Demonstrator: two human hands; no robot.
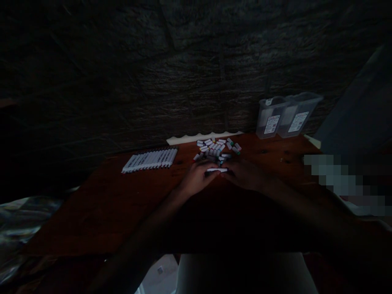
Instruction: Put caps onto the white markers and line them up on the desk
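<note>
Over the wooden table, my left hand [197, 176] and my right hand [245, 173] meet with their thumbs towards each other. Between them lies a slim white marker [217, 169], held sideways with fingers closed on both its ends. Just beyond my fingers is a loose heap of short white marker caps [214, 148] with coloured ends. To the left, several white markers [150, 159] lie side by side in a slanted row. Dim light hides the finer detail of my fingers.
Two clear plastic containers [269, 118] with labels stand at the back right of the table [101, 212]. A pale wavy-edged strip [202, 138] lies along the dark textured wall [183, 73]. Crinkled clear plastic [24, 228] is at the far left.
</note>
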